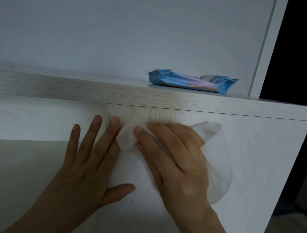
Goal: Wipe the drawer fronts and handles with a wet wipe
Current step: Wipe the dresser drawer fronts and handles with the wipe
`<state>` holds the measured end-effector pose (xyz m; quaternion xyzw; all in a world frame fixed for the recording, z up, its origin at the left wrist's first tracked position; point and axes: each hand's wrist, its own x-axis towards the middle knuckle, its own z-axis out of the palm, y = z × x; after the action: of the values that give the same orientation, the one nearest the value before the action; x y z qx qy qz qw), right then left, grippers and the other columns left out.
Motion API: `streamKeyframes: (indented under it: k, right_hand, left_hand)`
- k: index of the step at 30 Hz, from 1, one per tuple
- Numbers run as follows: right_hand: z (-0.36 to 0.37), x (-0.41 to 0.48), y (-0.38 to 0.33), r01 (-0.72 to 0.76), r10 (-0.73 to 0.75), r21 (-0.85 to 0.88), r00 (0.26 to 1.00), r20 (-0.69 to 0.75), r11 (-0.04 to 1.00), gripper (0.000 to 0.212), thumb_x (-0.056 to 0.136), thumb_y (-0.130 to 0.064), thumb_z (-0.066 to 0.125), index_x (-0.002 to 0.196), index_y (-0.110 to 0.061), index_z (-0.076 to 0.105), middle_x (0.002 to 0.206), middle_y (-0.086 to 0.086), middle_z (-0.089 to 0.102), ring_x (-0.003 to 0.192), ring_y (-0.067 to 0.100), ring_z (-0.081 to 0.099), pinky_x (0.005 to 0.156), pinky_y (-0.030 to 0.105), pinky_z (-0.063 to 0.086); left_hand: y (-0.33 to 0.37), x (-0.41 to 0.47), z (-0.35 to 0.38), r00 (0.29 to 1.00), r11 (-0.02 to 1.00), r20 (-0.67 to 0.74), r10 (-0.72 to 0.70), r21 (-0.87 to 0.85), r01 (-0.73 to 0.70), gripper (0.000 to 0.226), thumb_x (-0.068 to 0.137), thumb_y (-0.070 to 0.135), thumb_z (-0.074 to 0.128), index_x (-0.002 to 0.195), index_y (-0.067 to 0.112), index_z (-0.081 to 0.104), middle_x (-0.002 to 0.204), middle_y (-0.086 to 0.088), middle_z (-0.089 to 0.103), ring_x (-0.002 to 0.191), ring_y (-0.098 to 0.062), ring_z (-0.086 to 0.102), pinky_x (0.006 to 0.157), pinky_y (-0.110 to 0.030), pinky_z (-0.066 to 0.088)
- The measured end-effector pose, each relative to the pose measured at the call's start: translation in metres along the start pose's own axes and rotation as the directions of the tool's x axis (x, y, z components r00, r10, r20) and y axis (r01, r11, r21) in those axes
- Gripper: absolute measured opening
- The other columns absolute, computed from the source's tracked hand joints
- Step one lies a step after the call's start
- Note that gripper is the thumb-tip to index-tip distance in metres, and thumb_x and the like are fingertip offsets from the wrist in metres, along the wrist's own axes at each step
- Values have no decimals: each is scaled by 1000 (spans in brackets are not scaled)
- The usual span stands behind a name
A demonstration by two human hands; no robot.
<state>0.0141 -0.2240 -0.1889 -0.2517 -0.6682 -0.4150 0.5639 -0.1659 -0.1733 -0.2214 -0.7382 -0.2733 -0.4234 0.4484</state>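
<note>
On drawer front: right hand presses wet wipe flat, fingers straight; left hand flat beside it, fingers spread.

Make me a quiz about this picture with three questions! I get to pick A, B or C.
1. Where does the pack lie?
A. on the floor
B. inside a bucket
C. on the cabinet top

2. What colour is the wipe?
A. white
B. green
C. red

3. What does the right hand do with the wipe?
A. holds it up in the air
B. presses it flat on the drawer front
C. does not touch it

Answers:
1 C, the blue pack sits on the cabinet top, near the wall.
2 A, the wipe is white, much like the drawer front behind it.
3 B, the fingers lie nearly straight over the wipe, against the drawer front.
</note>
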Motion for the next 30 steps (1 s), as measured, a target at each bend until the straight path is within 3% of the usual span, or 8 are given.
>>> streamKeyframes:
  k: [4, 7, 12, 20, 27, 30]
  right_hand:
    - [-5, -3, 6, 26, -25, 21, 999, -37, 999, 25, 90, -8, 66, 115, -7, 63, 107, 11, 68, 102, 24, 62, 97, 35, 45]
    - [-13, -8, 15, -31, 29, -12, 995, -91, 999, 17, 97, -14, 60, 112, -7, 62, 113, 7, 66, 106, 22, 64, 101, 33, 42]
    - [-25, -13, 30, -115, 111, -44, 990, -86, 992, 21, 100, -18, 54, 116, -5, 59, 126, 12, 55, 122, 19, 53, 110, 34, 37]
    - [-15, -17, 8, -386, 395, 85, 893, -215, 919, 25, 94, -10, 56, 118, -5, 56, 126, 9, 57, 120, 17, 57, 106, 27, 42]
    - [-2, -11, -4, -375, 374, 56, 880, -292, 925, 21, 99, -19, 51, 114, -7, 57, 124, 8, 56, 122, 31, 55, 110, 32, 37]
    - [-2, -8, -4, -336, 325, 16, 899, -293, 942, 18, 98, -17, 53, 112, -6, 58, 120, 5, 58, 119, 24, 56, 109, 34, 39]
  left_hand:
    - [0, -1, -1, 1000, 1000, 6, 2, 0, -2, 83, 99, 65, 23, 156, 7, 7, 166, -6, -8, 153, -27, -3, 121, -51, 3]
    - [-1, 0, -1, 1000, 1000, 3, 10, 6, -10, 85, 100, 64, 23, 157, 6, -2, 166, -7, -8, 153, -28, -3, 121, -52, 4]
    - [0, 0, -1, 1000, 1000, -2, -1, -28, 1, 85, 100, 64, 23, 157, 7, -2, 166, -6, -8, 153, -27, -4, 122, -50, 1]
    - [1, 0, 0, 1000, 1000, 6, -2, -26, 2, 86, 100, 64, 24, 157, 5, -2, 165, -7, -9, 153, -28, -4, 122, -51, 2]
    - [1, -1, 2, 1000, 1000, -3, -4, -24, 4, 86, 99, 65, 23, 157, 5, -3, 165, -7, -10, 153, -28, -4, 120, -53, 4]
    - [0, 0, 3, 1000, 1000, -9, 1, -18, -1, 87, 99, 65, 23, 157, 5, -3, 165, -8, -10, 153, -28, -4, 121, -52, 3]
